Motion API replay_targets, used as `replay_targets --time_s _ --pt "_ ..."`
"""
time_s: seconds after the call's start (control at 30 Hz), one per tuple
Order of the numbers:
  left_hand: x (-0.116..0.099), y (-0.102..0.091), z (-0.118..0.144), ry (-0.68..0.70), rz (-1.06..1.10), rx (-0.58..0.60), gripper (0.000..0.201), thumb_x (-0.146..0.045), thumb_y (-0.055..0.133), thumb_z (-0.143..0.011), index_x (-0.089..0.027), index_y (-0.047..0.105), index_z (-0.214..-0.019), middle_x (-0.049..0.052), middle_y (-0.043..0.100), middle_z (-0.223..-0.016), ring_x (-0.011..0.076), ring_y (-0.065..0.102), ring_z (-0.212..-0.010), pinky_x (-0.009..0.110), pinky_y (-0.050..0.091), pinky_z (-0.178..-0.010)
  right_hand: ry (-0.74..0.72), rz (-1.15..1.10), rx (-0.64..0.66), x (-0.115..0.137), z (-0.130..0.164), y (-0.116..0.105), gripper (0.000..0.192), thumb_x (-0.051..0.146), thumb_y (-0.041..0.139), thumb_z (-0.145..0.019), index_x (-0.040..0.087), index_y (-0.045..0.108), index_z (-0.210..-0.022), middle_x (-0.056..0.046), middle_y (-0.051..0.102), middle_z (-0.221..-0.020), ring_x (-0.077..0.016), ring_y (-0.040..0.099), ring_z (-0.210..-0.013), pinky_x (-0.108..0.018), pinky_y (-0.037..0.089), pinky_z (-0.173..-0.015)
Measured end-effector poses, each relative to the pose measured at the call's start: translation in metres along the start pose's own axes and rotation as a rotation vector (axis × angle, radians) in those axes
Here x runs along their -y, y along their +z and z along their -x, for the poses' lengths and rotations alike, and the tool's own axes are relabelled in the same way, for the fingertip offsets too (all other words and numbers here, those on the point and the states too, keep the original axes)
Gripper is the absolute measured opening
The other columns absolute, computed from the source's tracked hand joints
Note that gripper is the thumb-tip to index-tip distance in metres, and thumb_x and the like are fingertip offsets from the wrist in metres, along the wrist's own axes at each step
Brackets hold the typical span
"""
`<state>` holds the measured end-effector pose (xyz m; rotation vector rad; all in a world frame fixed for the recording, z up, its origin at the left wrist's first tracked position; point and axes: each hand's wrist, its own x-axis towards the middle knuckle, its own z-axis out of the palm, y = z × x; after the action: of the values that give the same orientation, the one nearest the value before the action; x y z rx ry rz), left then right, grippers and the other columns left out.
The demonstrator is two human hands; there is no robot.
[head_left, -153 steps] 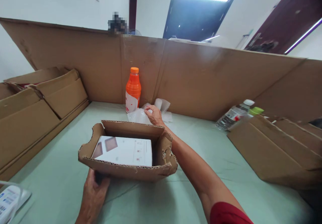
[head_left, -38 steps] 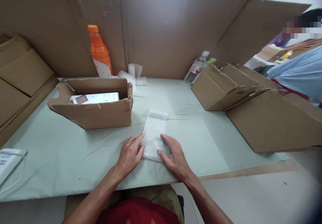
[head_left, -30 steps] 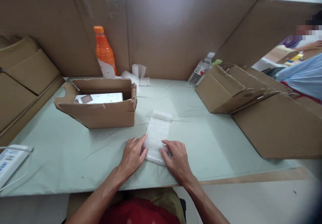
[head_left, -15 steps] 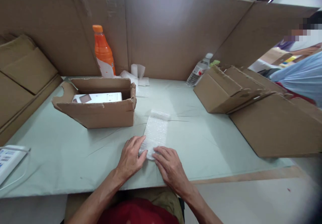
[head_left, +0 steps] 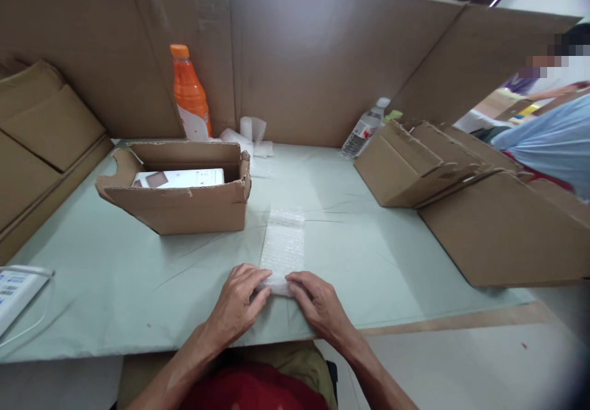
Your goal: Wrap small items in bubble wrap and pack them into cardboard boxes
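Observation:
A narrow strip of bubble wrap (head_left: 283, 244) lies on the pale green tablecloth, its near end folded or rolled over. At that near end's left corner, my left hand (head_left: 240, 296) pinches the bubble wrap between thumb and fingers. Opposite it, my right hand (head_left: 318, 299) grips the right corner the same way. Whether anything lies inside the fold cannot be made out.
Left of the wrap stands an open cardboard box (head_left: 203, 210) with a white box (head_left: 184, 178) inside. An orange bottle (head_left: 190, 93), a clear bottle (head_left: 366, 128) and crumpled wrap (head_left: 251, 136) stand behind. Cardboard boxes (head_left: 502, 225) are at right; a person (head_left: 548, 127) is beyond.
Both hands have closed on the near corners of the bubble wrap. Its near end is now folded up, and the strip lies straighter and a little nearer to me.

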<state>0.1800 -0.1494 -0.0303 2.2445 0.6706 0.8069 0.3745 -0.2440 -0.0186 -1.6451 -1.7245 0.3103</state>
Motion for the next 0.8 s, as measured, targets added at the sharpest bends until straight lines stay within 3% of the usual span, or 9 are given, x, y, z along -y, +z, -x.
replay_targets --time_s 0.2,0.37,0.5,0.63,0.8 --pt "0.005 0.003 -0.010 -0.024 -0.094 -0.004 0.022 -0.019 0.055 -0.092 -0.017 0.069 -0.109 0.007 0.075 -0.090 0.0206 0.066 -0.081 0.036 0.051 -0.075 -0.109 0.178 -0.204 0.002 0.005 -0.001 0.021 0.019 0.055 -0.094 0.024 0.065 -0.112 -0.009 0.072 -0.109 -0.0239 0.067 -0.101 -0.040 0.055 -0.085" --pt "0.008 0.006 -0.021 -0.063 -0.105 0.026 0.024 -0.018 0.058 -0.090 -0.019 0.069 -0.111 0.007 0.076 -0.098 0.0212 0.068 -0.082 0.039 0.053 -0.082 -0.156 0.306 -0.058 0.002 0.009 -0.002 0.024 0.019 0.059 -0.092 0.022 0.062 -0.116 -0.011 0.067 -0.124 -0.0290 0.060 -0.116 -0.046 0.049 -0.092" --pt "0.006 0.005 -0.024 -0.086 -0.129 0.024 0.024 -0.019 0.056 -0.091 -0.019 0.067 -0.112 0.007 0.074 -0.096 0.0211 0.067 -0.083 0.037 0.054 -0.080 -0.143 0.311 -0.035 -0.006 0.005 0.004 0.023 0.015 0.057 -0.093 0.022 0.063 -0.114 -0.010 0.070 -0.120 -0.0271 0.062 -0.113 -0.045 0.050 -0.090" --pt "0.000 0.002 -0.014 -0.023 -0.130 -0.037 0.032 -0.023 0.060 -0.089 -0.018 0.062 -0.120 0.011 0.067 -0.112 0.0251 0.062 -0.102 0.040 0.052 -0.089 -0.156 0.226 -0.040 -0.008 -0.001 0.000 0.021 0.015 0.056 -0.095 0.022 0.064 -0.112 -0.008 0.074 -0.108 -0.0237 0.066 -0.101 -0.042 0.050 -0.087" --pt "-0.005 0.002 -0.005 0.055 -0.107 0.067 0.031 -0.014 0.058 -0.087 -0.020 0.062 -0.117 0.009 0.069 -0.106 0.0259 0.060 -0.102 0.043 0.048 -0.091 -0.113 0.097 -0.006 -0.002 -0.004 -0.012 0.017 0.019 0.055 -0.096 0.023 0.066 -0.107 -0.005 0.074 -0.092 -0.0218 0.067 -0.086 -0.039 0.051 -0.080"
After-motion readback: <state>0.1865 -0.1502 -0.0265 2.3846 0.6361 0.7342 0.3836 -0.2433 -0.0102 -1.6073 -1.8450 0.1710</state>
